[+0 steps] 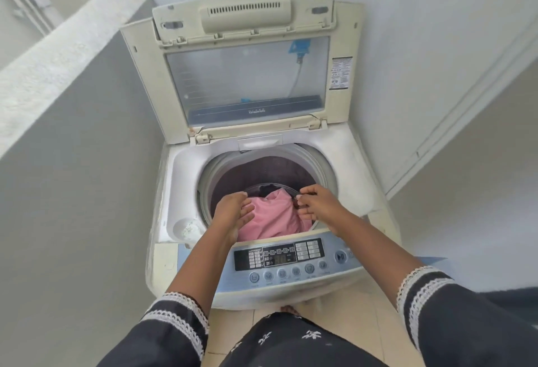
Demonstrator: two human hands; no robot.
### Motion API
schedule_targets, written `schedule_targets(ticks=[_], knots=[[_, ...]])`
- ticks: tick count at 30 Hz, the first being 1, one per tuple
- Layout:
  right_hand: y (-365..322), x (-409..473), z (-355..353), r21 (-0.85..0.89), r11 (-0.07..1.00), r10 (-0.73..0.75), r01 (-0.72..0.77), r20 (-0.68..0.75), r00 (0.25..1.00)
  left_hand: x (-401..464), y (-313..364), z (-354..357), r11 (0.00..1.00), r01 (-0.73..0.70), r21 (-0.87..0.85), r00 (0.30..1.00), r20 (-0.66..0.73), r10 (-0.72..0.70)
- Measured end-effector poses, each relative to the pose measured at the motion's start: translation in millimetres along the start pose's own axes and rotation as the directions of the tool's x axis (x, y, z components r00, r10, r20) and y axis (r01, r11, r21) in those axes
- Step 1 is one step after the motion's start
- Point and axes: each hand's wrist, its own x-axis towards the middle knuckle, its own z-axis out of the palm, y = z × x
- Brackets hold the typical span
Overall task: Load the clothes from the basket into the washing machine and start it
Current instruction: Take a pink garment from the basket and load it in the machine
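A top-loading washing machine stands before me with its lid raised upright. Inside the drum lies a pink garment, with a dark piece of clothing behind it. My left hand hovers over the drum's left side, fingers loosely curved, touching or just above the pink cloth. My right hand is at the drum's right rim, fingers curled beside the pink garment; whether it pinches cloth is unclear. The control panel with its buttons sits at the front. The basket is out of view.
Walls close in on the left and right of the machine. A detergent recess sits at the drum's front left. Tiled floor shows below the machine, with my dark patterned clothing over it.
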Motion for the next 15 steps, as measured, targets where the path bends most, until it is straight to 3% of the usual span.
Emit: schedule_targets(ticks=[4,9,15], knots=[[8.7,-49.5,-6.9,0.079,0.993,-0.075,0.085,-0.123,0.990,-23.7,-6.7,-0.5,0.997,-0.081,-0.009,0.996,0.047,0.081],[35.5,-110.2,-15.1,0.103,0.980,-0.133,0.173,-0.316,0.939,-66.3,-27.1,-13.3,0.971,-0.193,0.143,0.973,0.157,0.171],[89.6,-188.0,-8.4,0.188,0.955,-0.140,0.229,-0.394,0.908,-126.2,-68.1,-13.7,0.974,-0.192,0.117,0.926,0.351,0.141]])
